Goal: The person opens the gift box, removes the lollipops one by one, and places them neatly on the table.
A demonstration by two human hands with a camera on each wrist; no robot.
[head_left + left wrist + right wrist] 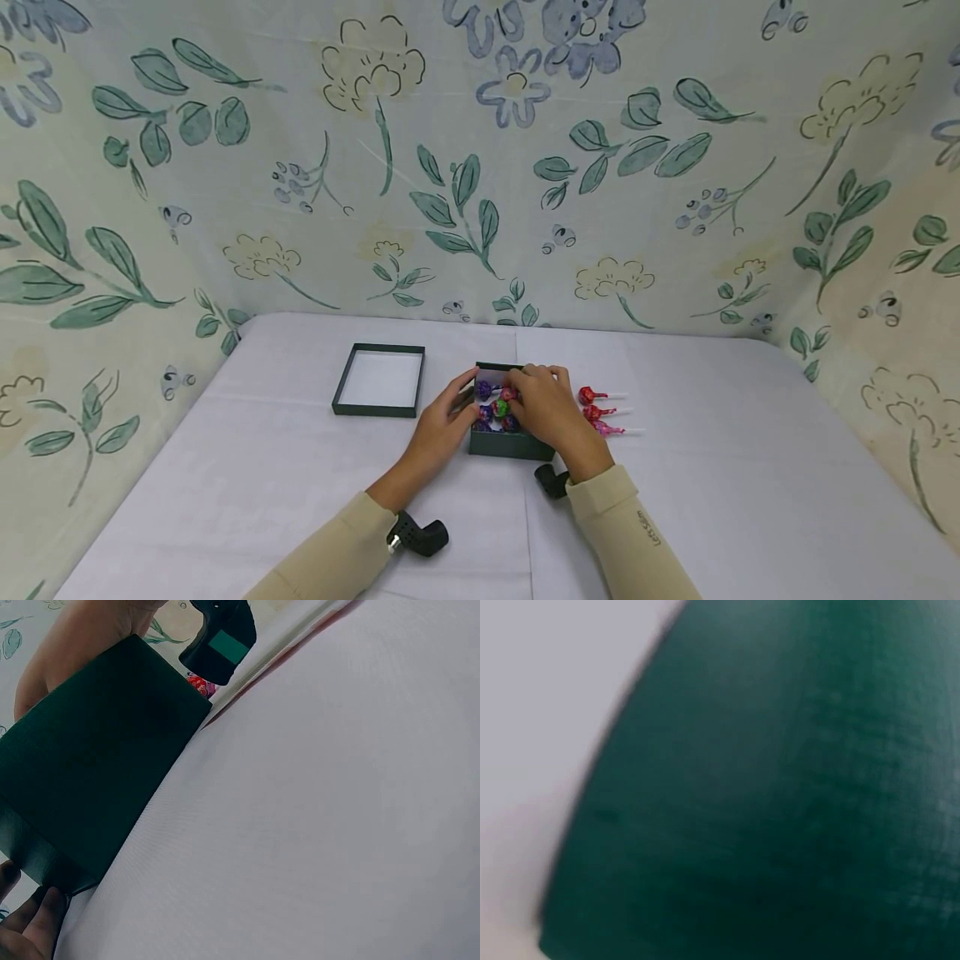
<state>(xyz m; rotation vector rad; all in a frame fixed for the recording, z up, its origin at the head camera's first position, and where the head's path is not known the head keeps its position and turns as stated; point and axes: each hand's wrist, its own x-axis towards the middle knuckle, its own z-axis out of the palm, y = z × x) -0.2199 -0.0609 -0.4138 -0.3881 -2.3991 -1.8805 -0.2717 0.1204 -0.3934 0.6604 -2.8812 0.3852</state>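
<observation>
A dark green box (512,444) stands on the white cloth with several wrapped lollipops inside. My left hand (444,421) is at its left side, thumb and fingertips touching the wall near the rim. In the left wrist view, fingertips (46,911) meet the lower end of the green box (97,757). My right hand (546,404) reaches over the right rim with bent fingers and pinches a lollipop (508,392); its stick is hidden under the hand. Beside that is a green-and-red lollipop (501,408). A green box wall (765,787) fills most of the right wrist view, blurred.
The box's lid (378,410), dark-edged with a white inside, lies to the left of the box. Three red and pink lollipops (597,412) lie in a column to the right, sticks pointing right. Behind the table (225,467) hangs a flowered cloth (465,100).
</observation>
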